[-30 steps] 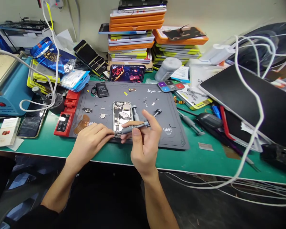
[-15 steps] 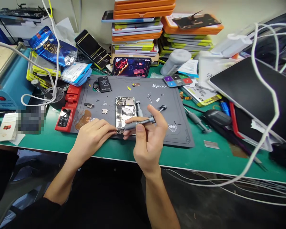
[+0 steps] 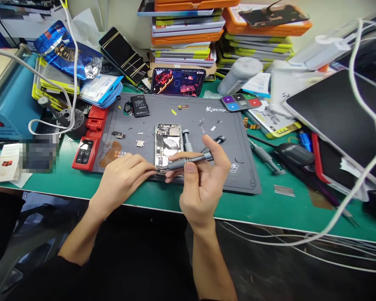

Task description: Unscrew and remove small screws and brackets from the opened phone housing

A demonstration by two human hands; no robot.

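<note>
An opened phone (image 3: 169,136) with bare inner parts lies on the grey mat. My left hand (image 3: 122,177) is closed, its thumb and fingertips pressed together at the phone's lower left corner. In my right hand (image 3: 203,184) a grey screwdriver (image 3: 183,162) is gripped between thumb and fingers, the index finger raised. Its tip points at the phone's bottom end; the exact contact is too small to tell. Just right of the phone rests a second grey screwdriver (image 3: 187,140). A dark round end (image 3: 220,139) shows behind my right fingers; I cannot tell which tool it belongs to.
On the mat (image 3: 191,119) lie a black battery (image 3: 140,105) and several small parts. A red device (image 3: 84,155) borders it on the left. Behind stands a lit screen (image 3: 178,82). Another screwdriver (image 3: 266,156) and a white cable (image 3: 368,159) are at right.
The view has shifted slightly, so the mat and the things on it appear a little further right and higher. Both hands keep nearly the same grip and place at the phone.
</note>
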